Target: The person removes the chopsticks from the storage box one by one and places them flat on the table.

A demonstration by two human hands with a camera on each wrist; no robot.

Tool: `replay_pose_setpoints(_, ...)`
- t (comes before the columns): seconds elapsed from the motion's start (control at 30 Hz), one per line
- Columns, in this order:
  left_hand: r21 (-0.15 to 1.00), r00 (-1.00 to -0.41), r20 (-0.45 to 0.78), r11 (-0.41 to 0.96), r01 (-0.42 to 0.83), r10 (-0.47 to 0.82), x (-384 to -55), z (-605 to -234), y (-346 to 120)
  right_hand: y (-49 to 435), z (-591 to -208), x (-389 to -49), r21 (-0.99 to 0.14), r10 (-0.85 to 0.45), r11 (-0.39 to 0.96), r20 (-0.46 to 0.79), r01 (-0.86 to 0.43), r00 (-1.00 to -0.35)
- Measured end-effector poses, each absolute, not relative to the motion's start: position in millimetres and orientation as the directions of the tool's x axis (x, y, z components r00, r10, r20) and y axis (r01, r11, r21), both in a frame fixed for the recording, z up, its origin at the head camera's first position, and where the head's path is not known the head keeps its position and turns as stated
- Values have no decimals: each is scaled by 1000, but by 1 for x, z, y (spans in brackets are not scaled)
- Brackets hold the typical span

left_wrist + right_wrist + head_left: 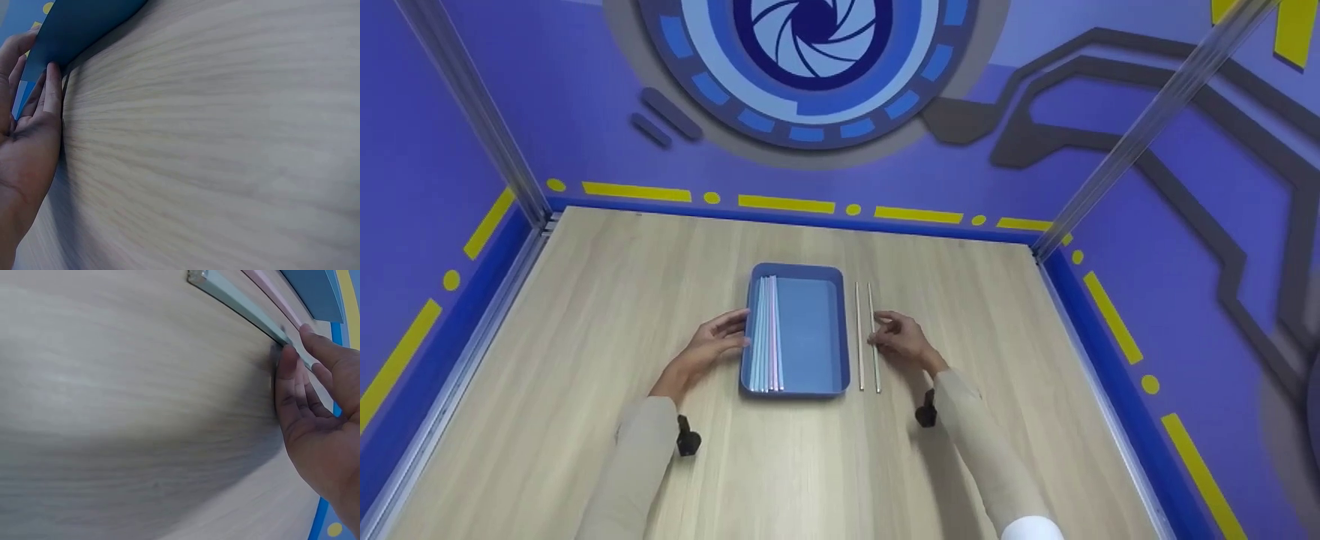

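Note:
A blue rectangular tray (812,390) holds several pale blue and pink chopsticks (769,337) lying side by side along its left part. My left hand (712,341) touches the tray's left wall with fingers fairly straight; the left wrist view shows the fingertips (53,70) against that wall. Right of the tray, two chopsticks lie on the table: a pink one (274,295) nearer the tray and a pale green one (236,306) with a shiny squared end. With thumb and finger on either side, my right hand (904,336) pinches the green chopstick near its middle.
The light wooden table (780,465) extends around the tray. Purple-blue panels (885,165) with yellow marks stand at the back and both sides, with metal posts (510,161) in the corners.

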State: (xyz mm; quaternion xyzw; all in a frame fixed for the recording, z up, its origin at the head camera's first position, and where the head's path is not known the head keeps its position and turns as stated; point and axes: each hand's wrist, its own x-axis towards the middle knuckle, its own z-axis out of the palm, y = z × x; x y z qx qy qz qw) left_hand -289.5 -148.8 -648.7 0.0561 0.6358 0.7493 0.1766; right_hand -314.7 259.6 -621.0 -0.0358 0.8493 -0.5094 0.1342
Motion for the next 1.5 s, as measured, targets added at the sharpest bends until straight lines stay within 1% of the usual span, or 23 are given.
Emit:
replay_pose_setpoints(0.13,976,-931,-122,-130,-175,343,-290,-650,-150,264,-616,-315,-881,-204,461,-224,109,-953)
replay_pose_setpoints(0.3,972,-929,-120,-147,-181,349,-290,-651,-151,267,-608,-316,-864,-211,492,-240,109,-948)
replay_pose_setpoints(0.67,974,-930,-133,-128,-186,342,-290,-646,-153,265,-597,-320,-893,-286,449,-153,9,-946)
replay_pose_setpoints(0.83,980,-934,-114,-117,-163,339,-290,-645,-153,255,-592,-324,-900,-315,436,-148,-5,-937)
replay_pose_setpoints(1.0,982,-933,-97,-121,-147,345,-290,-648,-154,244,-587,-329,-882,-295,472,-160,2,-942)
replay_pose_setpoints(1.17,985,-932,-94,-104,-138,351,-290,-651,-153,232,-580,-334,-886,-292,464,-146,-6,-945)
replay_pose_setpoints(1.4,985,-931,-86,-108,-132,354,-291,-652,-151,208,-570,-341,-899,-324,438,-140,-17,-936)
replay_pose_setpoints(1.5,982,-931,-94,-119,-144,353,-290,-652,-152,193,-569,-344,-891,-344,453,-145,-29,-928)
